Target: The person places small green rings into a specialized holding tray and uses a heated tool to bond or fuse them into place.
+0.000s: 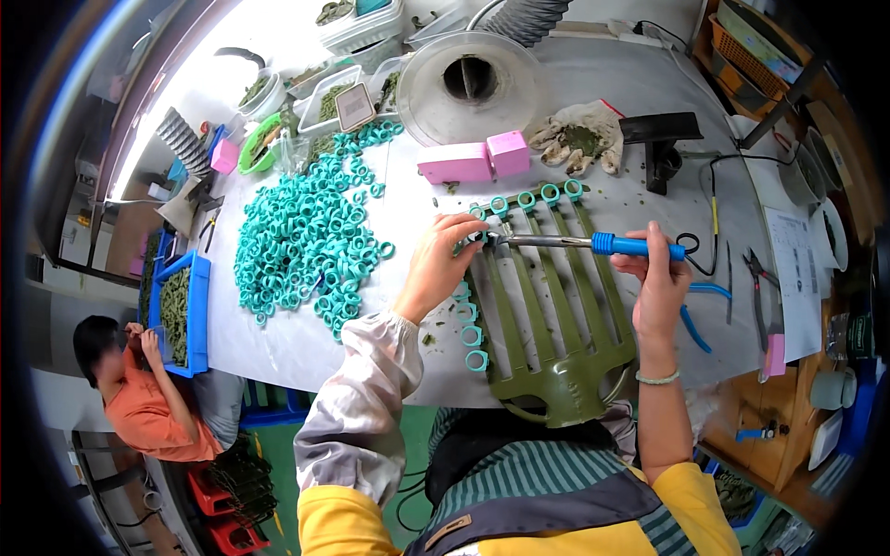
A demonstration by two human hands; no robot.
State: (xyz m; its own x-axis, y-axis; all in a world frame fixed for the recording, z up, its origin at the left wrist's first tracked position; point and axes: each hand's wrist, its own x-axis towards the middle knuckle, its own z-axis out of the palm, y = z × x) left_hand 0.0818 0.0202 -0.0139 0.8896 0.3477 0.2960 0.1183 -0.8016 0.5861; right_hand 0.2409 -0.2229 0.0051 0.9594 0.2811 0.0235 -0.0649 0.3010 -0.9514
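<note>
Left hand curls inward, right hand holding blue-handled tool.

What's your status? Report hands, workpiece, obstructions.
Right hand grips soldering iron, left hand near its tip. Olive pronged frame beneath, teal rings along edges. Pink blocks beyond, not obstructing.

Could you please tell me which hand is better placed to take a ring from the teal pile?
Probably the left hand: it is nearer the teal pile, while the right hand grips the blue-handled tool farther to the right.
</note>
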